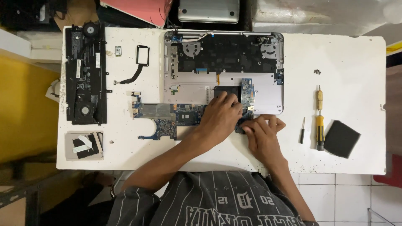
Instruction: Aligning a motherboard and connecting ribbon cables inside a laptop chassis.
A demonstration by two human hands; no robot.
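on white table [343, 54], left hand [220, 115], right hand [264, 134] on motherboard [167, 119]

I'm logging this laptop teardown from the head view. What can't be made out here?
- Part of the circuit board under the left hand and right hand: covered by them.
- Small screws on the white table: too small to count.
- Silver laptop: cut off by the top edge.

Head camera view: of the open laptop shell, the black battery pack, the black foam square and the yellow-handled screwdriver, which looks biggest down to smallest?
1. Open laptop shell
2. Black battery pack
3. Black foam square
4. Yellow-handled screwdriver: longer than the square, but far thinner.
All lie flat on the same white table, so nearness barely skews this.
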